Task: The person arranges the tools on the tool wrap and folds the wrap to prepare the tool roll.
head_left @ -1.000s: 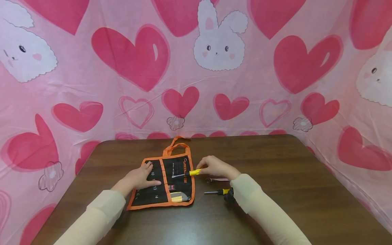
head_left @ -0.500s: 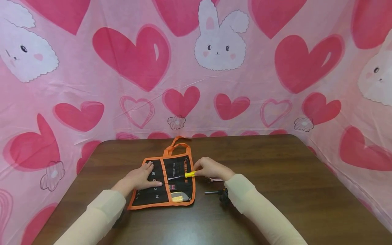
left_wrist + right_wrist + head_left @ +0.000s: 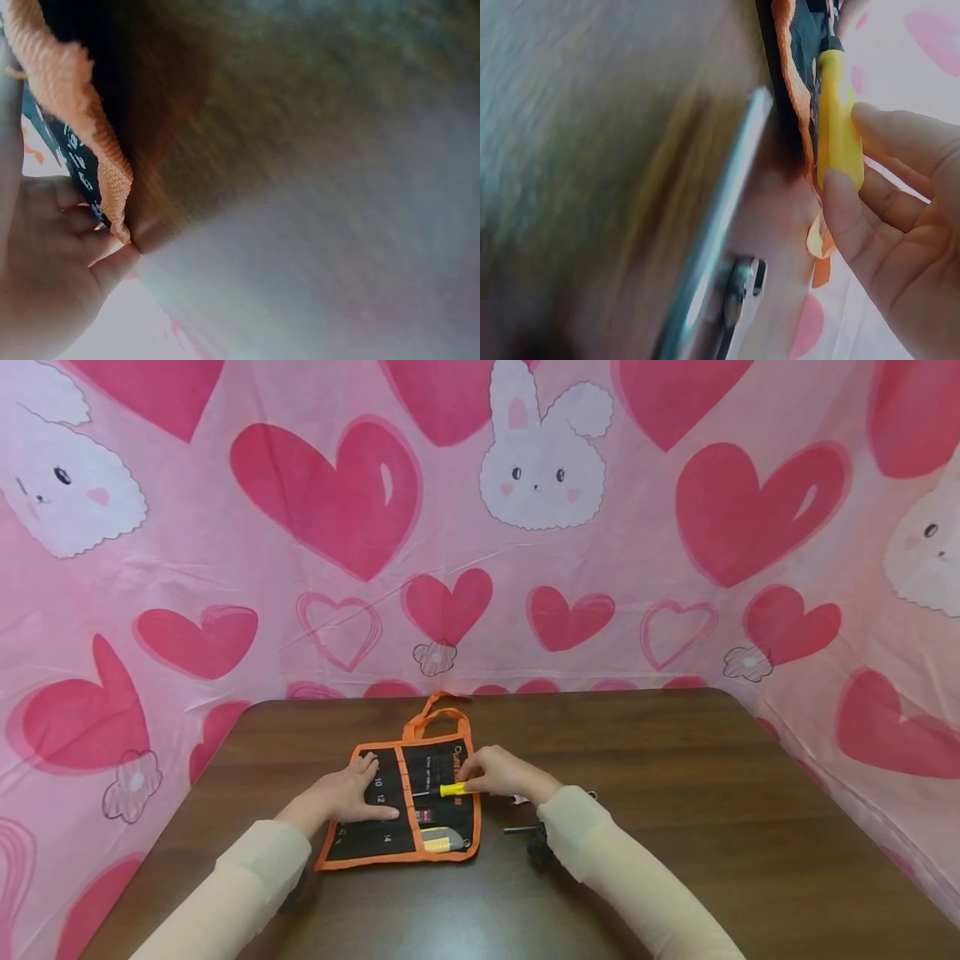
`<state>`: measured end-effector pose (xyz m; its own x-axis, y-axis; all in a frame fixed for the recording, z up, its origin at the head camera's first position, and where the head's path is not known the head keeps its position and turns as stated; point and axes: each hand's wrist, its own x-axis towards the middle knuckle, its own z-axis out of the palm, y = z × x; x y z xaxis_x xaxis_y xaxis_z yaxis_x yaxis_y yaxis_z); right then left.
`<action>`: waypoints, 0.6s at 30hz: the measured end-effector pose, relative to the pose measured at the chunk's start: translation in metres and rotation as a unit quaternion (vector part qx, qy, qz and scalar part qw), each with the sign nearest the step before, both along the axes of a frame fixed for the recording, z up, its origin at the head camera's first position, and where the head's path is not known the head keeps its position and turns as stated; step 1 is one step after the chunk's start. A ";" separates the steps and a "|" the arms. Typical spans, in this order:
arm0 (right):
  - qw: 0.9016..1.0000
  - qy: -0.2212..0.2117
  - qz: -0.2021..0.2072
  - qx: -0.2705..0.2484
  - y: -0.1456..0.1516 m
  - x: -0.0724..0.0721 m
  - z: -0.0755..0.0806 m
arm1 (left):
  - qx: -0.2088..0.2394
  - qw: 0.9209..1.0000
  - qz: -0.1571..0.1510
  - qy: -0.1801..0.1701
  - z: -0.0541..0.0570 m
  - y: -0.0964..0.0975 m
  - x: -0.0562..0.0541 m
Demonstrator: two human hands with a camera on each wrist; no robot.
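Observation:
A black tool pouch with orange edging (image 3: 375,852) lies unfolded on the table. My left hand (image 3: 341,795) rests on its numbered left half, fingers spread. The left wrist view has that hand (image 3: 52,262) at the pouch's edge. With thumb and fingers, my right hand (image 3: 506,774) pinches the handle of a yellow screwdriver (image 3: 453,789) over the pouch's right half. Its blade points left at the orange middle band; whether the tip is under the band I cannot tell. In the right wrist view the yellow handle (image 3: 840,120) sits between thumb and fingertips.
Lower in the pouch are a yellow and grey item (image 3: 442,841) and a small red one (image 3: 425,816). Right of the pouch, a second screwdriver's metal shaft (image 3: 519,830) and a wrench (image 3: 520,799) lie on the table (image 3: 675,777), partly hidden by my right arm.
My right hand has moved left with the yellow screwdriver, bringing its tip to the pouch's middle band. Less of the blade shows now. The left hand stays in place.

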<state>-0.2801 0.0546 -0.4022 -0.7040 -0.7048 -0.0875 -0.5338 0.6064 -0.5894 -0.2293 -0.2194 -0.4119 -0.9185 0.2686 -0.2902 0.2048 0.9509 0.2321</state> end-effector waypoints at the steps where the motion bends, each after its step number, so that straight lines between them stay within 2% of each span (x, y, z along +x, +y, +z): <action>1: 1.000 0.003 0.003 0.000 -0.001 0.000 0.000 | 0.000 1.000 0.001 -0.002 0.000 0.000 0.000; 18: 1.000 0.003 0.006 0.002 -0.018 0.004 -0.003 | 0.000 1.000 0.002 -0.006 0.004 0.002 -0.001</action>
